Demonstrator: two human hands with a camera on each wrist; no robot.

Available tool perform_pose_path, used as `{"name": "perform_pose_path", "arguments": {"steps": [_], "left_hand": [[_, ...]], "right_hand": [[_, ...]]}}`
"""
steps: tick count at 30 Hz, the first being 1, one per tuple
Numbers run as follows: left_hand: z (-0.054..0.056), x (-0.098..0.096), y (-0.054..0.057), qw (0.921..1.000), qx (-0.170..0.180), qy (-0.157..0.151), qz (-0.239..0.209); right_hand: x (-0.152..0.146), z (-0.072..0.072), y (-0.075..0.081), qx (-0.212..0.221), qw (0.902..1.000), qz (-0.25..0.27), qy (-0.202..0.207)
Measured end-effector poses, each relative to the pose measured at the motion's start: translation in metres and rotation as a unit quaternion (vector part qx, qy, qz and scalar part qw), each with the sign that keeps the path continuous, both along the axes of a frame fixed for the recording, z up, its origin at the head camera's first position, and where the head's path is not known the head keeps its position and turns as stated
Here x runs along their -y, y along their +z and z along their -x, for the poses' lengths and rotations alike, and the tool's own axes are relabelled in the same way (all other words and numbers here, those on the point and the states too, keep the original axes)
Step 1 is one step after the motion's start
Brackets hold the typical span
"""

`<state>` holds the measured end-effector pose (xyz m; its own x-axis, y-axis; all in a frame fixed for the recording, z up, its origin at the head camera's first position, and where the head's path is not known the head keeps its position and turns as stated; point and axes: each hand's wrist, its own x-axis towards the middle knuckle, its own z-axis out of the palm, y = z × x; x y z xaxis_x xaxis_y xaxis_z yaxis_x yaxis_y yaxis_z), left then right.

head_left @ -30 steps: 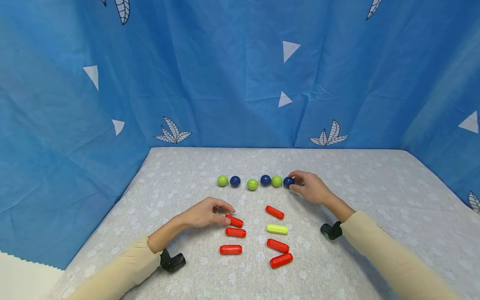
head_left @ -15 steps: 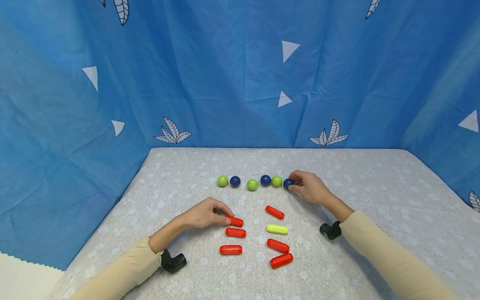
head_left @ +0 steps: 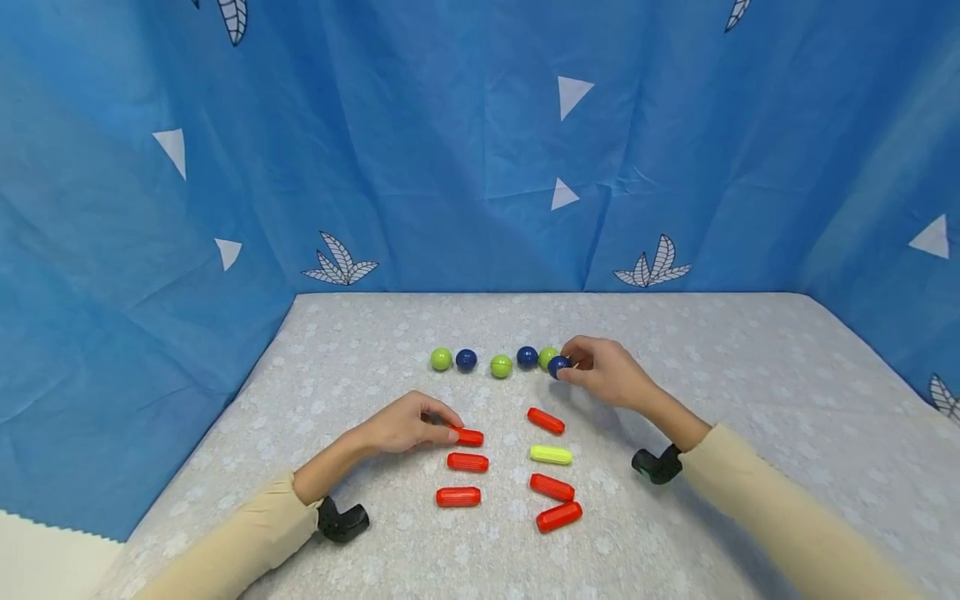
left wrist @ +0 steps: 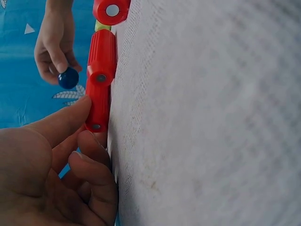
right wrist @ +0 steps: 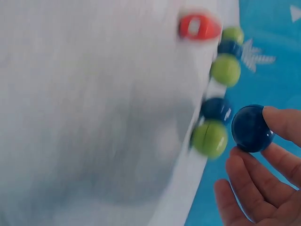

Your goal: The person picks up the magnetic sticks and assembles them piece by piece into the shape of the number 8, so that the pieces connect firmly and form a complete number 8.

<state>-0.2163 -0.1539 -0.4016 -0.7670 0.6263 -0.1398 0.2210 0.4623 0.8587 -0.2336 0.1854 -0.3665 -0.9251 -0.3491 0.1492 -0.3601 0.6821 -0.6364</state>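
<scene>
In the head view my right hand (head_left: 611, 372) pinches a dark blue ball (head_left: 558, 367) between thumb and fingers. The right wrist view shows that blue ball (right wrist: 252, 128) raised off the cloth. My left hand (head_left: 408, 423) pinches one end of a red ribbed rod (head_left: 469, 437), the farthest of the left column, which lies low at the cloth. In the left wrist view the thumb lies along that red rod (left wrist: 98, 106), fingertips at its near end. Two more red rods, a middle one (head_left: 467, 462) and a near one (head_left: 458, 497), lie closer to me.
Beyond the hands runs a row of balls, green (head_left: 441, 359), blue (head_left: 466, 360), green (head_left: 501, 366), blue (head_left: 527, 357) and green (head_left: 548, 358). A right column holds red rods (head_left: 552, 487) and a yellow rod (head_left: 551, 454). Blue curtains (head_left: 450, 167) border the cloth-covered table (head_left: 712, 358).
My right hand has lifted the blue ball from the row's right end and moved it left and slightly nearer. My left fingers have closed onto the red rod, which has turned slightly.
</scene>
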Motion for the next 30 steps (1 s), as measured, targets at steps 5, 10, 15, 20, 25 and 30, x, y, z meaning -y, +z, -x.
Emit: {"name": "perform_pose_path", "arguments": {"steps": [5, 10, 15, 20, 25, 30], "left_hand": [[0.001, 0.0, -0.001, 1.0, 0.005, 0.005, -0.007], [0.001, -0.001, -0.002, 0.9999, 0.008, 0.006, -0.011], [0.0, 0.001, -0.001, 0.9999, 0.003, 0.009, -0.012], [0.001, 0.0, -0.001, 1.0, 0.001, 0.004, -0.008], [0.001, 0.0, 0.0, 1.0, 0.004, 0.0, -0.005], [0.002, 0.0, 0.001, 0.9999, -0.002, -0.013, 0.004]], "right_hand": [[0.024, -0.014, 0.0, 0.002, 0.9986, 0.018, 0.049], [0.043, -0.023, -0.005, 0.014, 0.9959, 0.01, 0.089], [0.052, -0.023, -0.011, 0.005, 0.9943, -0.008, 0.106], [0.054, -0.022, -0.015, -0.004, 0.9936, -0.023, 0.111], [0.055, -0.022, -0.019, -0.008, 0.9927, -0.032, 0.116], [0.056, -0.022, -0.022, -0.011, 0.9919, -0.036, 0.121]]}}
